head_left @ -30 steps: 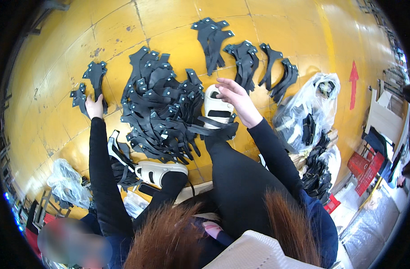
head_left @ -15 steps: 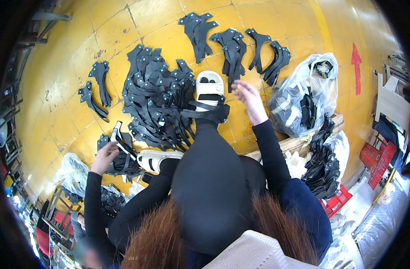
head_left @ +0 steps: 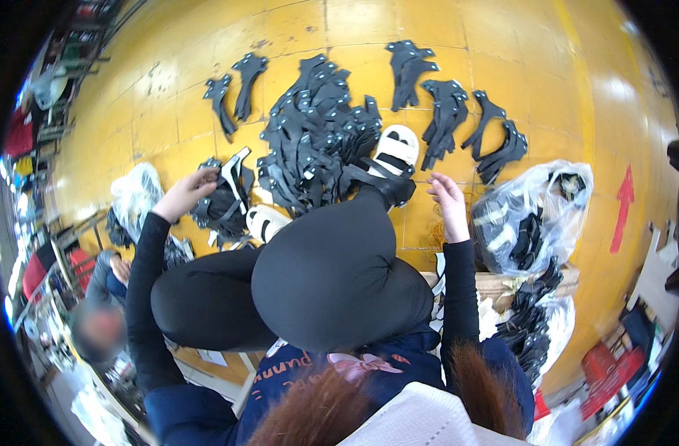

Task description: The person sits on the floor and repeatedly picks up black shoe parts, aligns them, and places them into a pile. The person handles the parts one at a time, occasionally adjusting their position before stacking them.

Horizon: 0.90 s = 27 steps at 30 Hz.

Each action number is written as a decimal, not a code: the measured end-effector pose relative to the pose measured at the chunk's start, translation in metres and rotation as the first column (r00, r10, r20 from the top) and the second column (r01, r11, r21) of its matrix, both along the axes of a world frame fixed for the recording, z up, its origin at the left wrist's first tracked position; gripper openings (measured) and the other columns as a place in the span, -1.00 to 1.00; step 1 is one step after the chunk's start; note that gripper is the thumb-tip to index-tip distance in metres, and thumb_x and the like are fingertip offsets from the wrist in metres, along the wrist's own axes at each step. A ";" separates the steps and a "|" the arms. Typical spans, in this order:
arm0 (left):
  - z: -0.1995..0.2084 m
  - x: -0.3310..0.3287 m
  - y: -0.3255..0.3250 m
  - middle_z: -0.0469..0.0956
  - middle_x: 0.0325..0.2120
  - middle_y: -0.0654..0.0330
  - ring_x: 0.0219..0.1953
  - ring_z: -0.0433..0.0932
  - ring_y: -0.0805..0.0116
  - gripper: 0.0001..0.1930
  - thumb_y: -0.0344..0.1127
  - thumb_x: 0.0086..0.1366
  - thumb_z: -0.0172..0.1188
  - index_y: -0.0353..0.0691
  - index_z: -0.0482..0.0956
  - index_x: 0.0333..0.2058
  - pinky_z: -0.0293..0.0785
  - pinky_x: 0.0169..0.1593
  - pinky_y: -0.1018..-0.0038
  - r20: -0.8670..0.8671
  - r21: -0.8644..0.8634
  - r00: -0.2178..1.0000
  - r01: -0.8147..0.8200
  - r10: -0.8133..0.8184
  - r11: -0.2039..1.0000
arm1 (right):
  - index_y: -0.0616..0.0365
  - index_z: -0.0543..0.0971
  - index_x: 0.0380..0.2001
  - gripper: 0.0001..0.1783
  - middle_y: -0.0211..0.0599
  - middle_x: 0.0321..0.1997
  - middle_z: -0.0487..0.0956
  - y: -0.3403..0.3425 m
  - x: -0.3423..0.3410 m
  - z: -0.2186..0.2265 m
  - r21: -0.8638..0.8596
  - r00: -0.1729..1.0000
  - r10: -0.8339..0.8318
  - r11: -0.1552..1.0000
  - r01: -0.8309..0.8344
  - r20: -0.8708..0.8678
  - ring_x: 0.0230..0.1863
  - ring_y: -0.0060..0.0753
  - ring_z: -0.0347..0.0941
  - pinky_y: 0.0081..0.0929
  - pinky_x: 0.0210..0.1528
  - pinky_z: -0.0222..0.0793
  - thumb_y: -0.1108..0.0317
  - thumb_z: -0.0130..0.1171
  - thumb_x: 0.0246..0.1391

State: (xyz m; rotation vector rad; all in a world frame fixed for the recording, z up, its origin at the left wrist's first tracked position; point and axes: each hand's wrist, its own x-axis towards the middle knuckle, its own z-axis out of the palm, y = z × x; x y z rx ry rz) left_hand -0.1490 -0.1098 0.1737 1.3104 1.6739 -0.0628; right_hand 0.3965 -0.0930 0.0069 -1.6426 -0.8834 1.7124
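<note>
The left hand (head_left: 187, 195), earlier at the far-left strips (head_left: 249, 80), is reaching over the near-left pile (head_left: 218, 212); I cannot tell if its fingers are gripping; the right hand (head_left: 449, 202) is hanging beside the white shoe (head_left: 397, 149), fingers apart; the large black pile (head_left: 304, 130) is lying between, farther out; yellow floor (head_left: 165, 123) is opening beyond, a plastic bag (head_left: 533, 219) bounding the right

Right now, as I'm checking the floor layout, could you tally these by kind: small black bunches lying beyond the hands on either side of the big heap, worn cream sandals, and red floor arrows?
Small black bunches: 6
Cream sandals: 2
Red floor arrow: 1
Total: 9
</note>
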 end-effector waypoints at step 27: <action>-0.145 0.114 0.014 0.56 -0.09 -0.04 0.00 0.53 0.02 -0.61 -0.18 0.31 0.12 -0.21 0.46 0.06 0.43 0.10 0.25 0.118 -0.145 0.908 0.415 -0.401 0.898 | 0.20 0.51 0.04 -0.68 -0.35 -0.11 0.62 0.095 -0.065 -0.009 0.120 0.992 0.128 0.985 -0.127 -0.004 -0.12 -0.60 0.46 -0.64 -0.06 0.28 0.30 0.04 0.29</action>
